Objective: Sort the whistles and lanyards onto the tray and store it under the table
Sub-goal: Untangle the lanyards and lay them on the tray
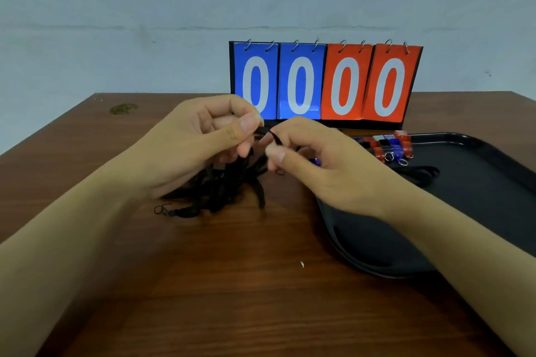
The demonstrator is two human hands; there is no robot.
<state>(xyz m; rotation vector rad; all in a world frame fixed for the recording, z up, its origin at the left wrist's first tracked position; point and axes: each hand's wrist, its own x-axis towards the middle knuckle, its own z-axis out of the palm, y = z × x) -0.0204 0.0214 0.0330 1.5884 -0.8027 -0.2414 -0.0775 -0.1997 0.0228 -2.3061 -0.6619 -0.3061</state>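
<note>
A tangle of black lanyards (220, 188) lies on the wooden table at centre. My left hand (203, 142) and my right hand (313, 159) pinch one black lanyard strand (271, 136) between them, just above the pile. A black tray (487, 182) sits to the right. Several red, blue and black whistles (388, 145) with metal rings are grouped at its far left corner. Another black lanyard (420, 172) lies on the tray beside them. A blue whistle (316, 162) is partly hidden behind my right hand.
A flip scoreboard (324, 81) showing zeros stands at the back of the table (232, 284), just behind the tray and my hands. A pale wall rises behind it. A small white scrap (302, 264) lies on the wood near the tray's front corner.
</note>
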